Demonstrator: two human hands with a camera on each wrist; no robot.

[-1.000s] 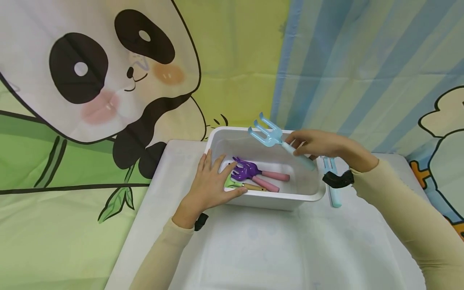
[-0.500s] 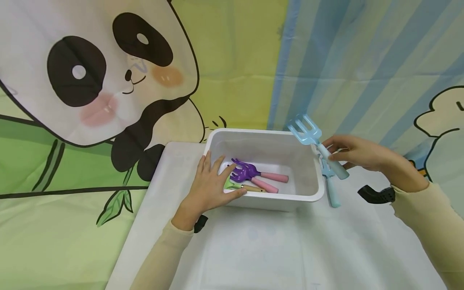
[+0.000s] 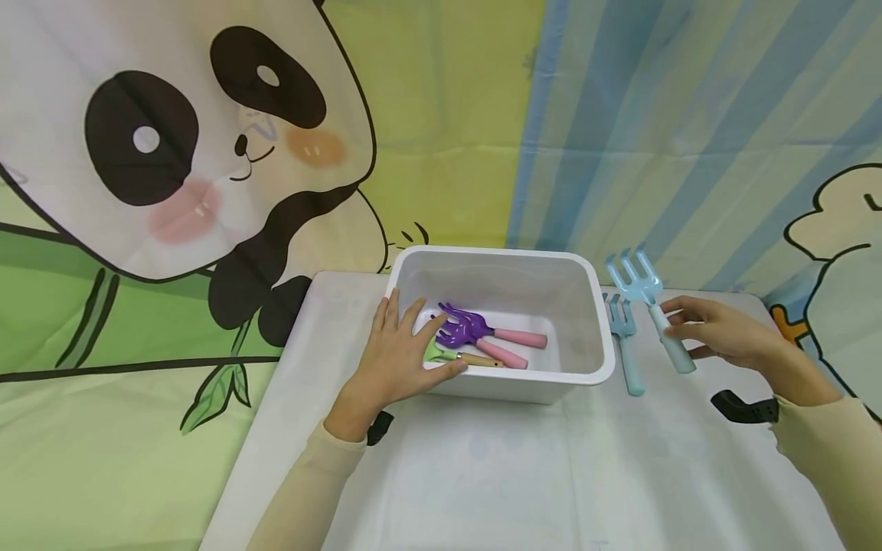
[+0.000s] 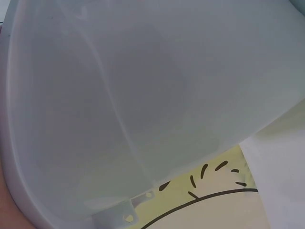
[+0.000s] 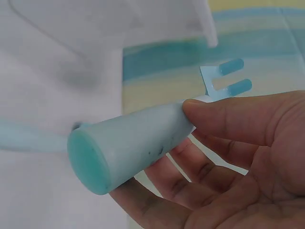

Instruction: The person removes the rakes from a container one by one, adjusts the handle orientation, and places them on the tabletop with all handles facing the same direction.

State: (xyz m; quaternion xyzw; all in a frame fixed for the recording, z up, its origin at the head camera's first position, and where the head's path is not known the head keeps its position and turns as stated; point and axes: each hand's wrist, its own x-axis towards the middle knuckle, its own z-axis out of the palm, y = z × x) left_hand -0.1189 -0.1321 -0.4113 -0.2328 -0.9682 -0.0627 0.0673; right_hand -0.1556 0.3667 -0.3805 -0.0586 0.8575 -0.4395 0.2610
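My right hand (image 3: pixel 720 330) pinches the pale handle of a light blue hand rake (image 3: pixel 642 285) between thumb and fingers, right of the bin. In the right wrist view the handle (image 5: pixel 133 138) points its rounded end toward the camera. A second light blue hand fork (image 3: pixel 625 344) lies on the table between the bin and that hand. My left hand (image 3: pixel 396 360) rests with spread fingers over the left front rim of the white bin (image 3: pixel 551 376). Inside the bin lie two purple hand rakes (image 3: pixel 463 329) with pink handles and a green tool (image 3: pixel 437 352) with a wooden handle, partly hidden by the left hand.
A white-covered table (image 3: pixel 496 474) carries the bin, its back edge close to a printed curtain (image 3: pixel 441 138) with a panda. The left wrist view is mostly filled by the bin's wall (image 4: pixel 152 95).
My right hand has carried the light blue hand rake from above the bin out to the right, past the fork on the table. The left hand has stayed on the rim.
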